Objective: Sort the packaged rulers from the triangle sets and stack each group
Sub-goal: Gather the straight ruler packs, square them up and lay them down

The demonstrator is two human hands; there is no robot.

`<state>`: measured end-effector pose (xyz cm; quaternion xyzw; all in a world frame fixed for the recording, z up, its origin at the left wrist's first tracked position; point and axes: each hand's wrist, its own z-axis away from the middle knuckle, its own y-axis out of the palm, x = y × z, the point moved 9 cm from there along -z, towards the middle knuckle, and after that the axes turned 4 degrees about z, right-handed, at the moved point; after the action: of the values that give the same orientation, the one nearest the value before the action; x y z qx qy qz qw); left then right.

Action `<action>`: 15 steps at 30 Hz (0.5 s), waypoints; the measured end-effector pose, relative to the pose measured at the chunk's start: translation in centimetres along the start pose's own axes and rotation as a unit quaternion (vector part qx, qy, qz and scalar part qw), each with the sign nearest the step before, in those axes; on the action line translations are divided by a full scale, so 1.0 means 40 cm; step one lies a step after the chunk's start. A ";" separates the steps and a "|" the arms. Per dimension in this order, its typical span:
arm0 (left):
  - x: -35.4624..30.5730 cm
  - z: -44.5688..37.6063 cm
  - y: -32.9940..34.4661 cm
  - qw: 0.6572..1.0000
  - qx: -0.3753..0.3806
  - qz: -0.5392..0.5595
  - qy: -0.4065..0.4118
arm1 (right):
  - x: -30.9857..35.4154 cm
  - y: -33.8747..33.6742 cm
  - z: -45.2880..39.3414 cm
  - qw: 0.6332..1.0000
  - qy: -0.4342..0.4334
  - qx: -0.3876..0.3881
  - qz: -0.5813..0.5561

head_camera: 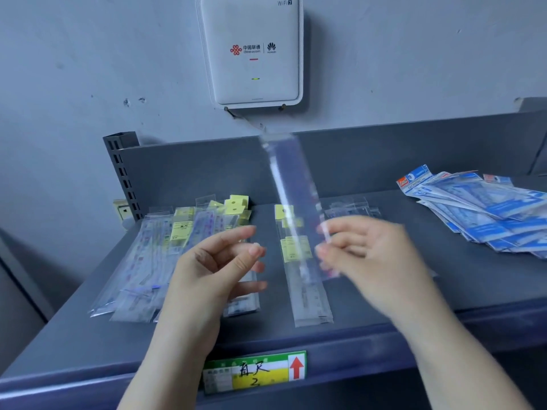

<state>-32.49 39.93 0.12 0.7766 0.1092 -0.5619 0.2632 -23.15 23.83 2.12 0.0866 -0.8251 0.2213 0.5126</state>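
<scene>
Packaged rulers [165, 255] are spread in a loose pile on the grey shelf [414, 294], beneath and beyond the left hand [219, 261]. Triangle sets [485, 211] in blue packaging are fanned out well to the right of the right hand [364, 255]. 1 clear-sleeved ruler [307, 291] is laid lengthwise on the shelf between the 2 hands. Another sleeved ruler [291, 184], blurred, is pinched at its lower end by the right hand's fingertips and is held tilted upward. The left hand is held above the pile with fingers loosely spread, nothing gripped. A green and yellow label [254, 372] is fixed to the shelf edge below both hands.
</scene>
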 end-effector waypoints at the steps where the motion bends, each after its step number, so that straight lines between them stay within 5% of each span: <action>1: 0.000 0.000 0.001 1.000 0.003 -0.001 0.000 | -0.014 -0.053 -0.008 0.998 0.005 -0.056 0.015; 3: 0.000 -0.002 0.001 1.000 0.009 -0.003 0.002 | -0.045 -0.145 -0.016 0.981 0.027 -0.138 0.134; 8: -0.004 0.000 -0.001 1.000 0.004 -0.006 0.015 | -0.115 -0.180 -0.038 0.901 0.117 -0.085 0.408; 12: -0.039 0.013 -0.020 0.998 0.002 -0.034 0.055 | -0.032 -0.120 -0.037 0.938 0.025 -0.093 0.334; 15: -0.103 0.020 -0.094 0.988 -0.041 -0.116 0.094 | 0.027 0.000 -0.033 0.980 -0.014 0.012 0.199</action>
<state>-36.31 43.19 2.68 0.7966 0.2461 -0.5081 0.2160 -22.57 24.53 3.58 -0.0705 -0.8303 0.3276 0.4453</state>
